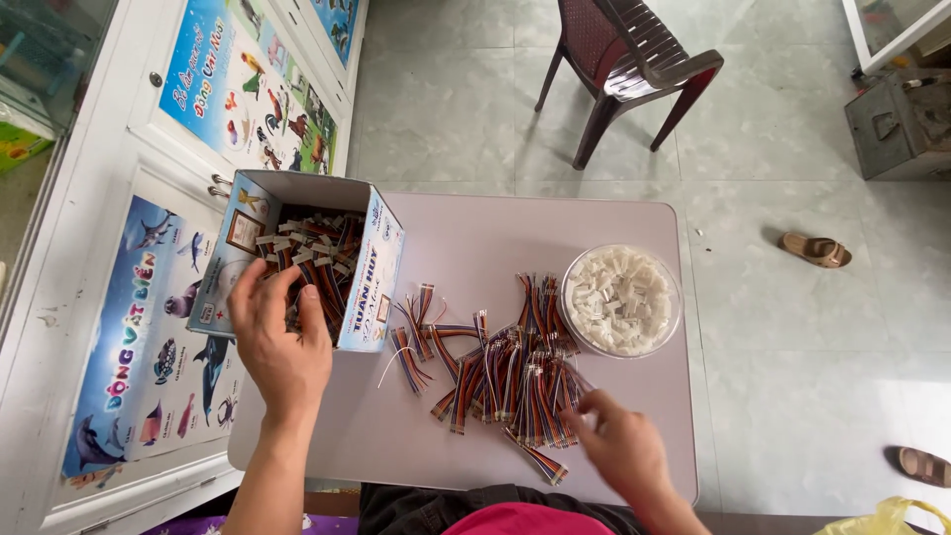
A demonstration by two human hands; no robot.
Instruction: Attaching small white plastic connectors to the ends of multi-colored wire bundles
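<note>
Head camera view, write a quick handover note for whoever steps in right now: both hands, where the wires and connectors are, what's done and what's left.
Left hand: reaching into the open cardboard box, fingers among the finished wire bundles with white ends; whether it grips one cannot be told.
Right hand: at the near edge of the loose rainbow ribbon wires on the table; grip unclear.
Round clear tub of white connectors sits on the table's right side, beside the pile.
Done: the box holds many bundles.
Left: a sizeable pile of wires on the table, and the tub looks nearly full.
</note>
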